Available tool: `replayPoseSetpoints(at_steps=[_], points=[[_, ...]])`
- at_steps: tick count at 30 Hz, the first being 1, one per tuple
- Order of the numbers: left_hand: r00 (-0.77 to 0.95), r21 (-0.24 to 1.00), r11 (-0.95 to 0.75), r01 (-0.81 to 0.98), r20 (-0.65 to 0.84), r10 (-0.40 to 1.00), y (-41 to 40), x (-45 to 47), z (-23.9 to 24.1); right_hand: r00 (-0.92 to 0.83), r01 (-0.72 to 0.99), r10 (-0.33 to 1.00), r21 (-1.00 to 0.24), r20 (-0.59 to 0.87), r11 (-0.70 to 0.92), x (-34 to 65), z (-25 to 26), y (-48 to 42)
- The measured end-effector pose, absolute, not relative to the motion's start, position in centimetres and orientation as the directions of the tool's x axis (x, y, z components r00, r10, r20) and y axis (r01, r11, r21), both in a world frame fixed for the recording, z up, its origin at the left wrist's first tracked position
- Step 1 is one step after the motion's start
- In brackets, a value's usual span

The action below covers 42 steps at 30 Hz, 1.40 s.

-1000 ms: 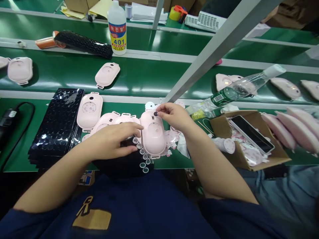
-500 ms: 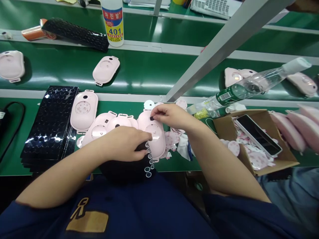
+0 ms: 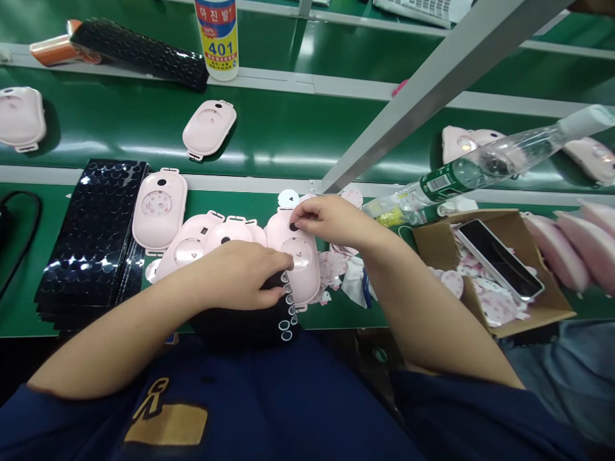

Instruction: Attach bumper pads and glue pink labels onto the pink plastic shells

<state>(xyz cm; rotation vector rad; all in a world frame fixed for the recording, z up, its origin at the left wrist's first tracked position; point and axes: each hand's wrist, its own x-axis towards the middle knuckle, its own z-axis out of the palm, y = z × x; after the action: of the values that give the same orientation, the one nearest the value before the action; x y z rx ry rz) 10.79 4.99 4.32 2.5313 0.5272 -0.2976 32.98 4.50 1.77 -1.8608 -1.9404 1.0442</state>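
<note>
A green bench (image 3: 336, 317) ran beneath both hands. Well left of the left hand (image 3: 247, 274) lay a stack of black bubble sleeves (image 3: 91, 234). Overlapping cases (image 3: 189, 238) lay behind its wrist. That hand was loosely spread, fingertips at the left edge of the pink case (image 3: 303, 282) between the hands; any grip could not be told. The right hand (image 3: 295, 224) was narrowed at the case's top. A farther case (image 3: 160, 211), left, looked further along, showing a patterned disc (image 3: 156, 204); the middle one's seemed left to do. The black dot (image 3: 293, 226) sat at the right fingertips, apparently nearly placed; whether pinched, unclear.
</note>
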Motion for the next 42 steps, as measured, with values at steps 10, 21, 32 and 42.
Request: replayPoseSetpoints(at_steps=[10,21,32,42], points=[[0.893,0.438,-0.787,0.434,-0.322,0.314,4.9,10.8,4.4,-0.094,0.872,0.972,-0.489,-0.217,-0.025,31.4,2.0,4.5],[0.897,0.449,-0.784,0.429,-0.318,0.308,4.9,10.8,4.4,-0.118,0.907,0.975,-0.419,-0.186,0.030,31.0,1.8,4.7],[0.916,0.478,-0.784,0.397,-0.258,0.307,5.0,10.4,4.4,-0.003,0.877,0.978,-0.470,-0.206,-0.096,31.0,1.7,4.2],[0.436,0.917,-0.253,0.308,0.100,0.894,6.0,-7.5,7.5,0.137,0.578,0.847,-0.653,-0.514,-0.490,32.5,-1.0,-3.6]])
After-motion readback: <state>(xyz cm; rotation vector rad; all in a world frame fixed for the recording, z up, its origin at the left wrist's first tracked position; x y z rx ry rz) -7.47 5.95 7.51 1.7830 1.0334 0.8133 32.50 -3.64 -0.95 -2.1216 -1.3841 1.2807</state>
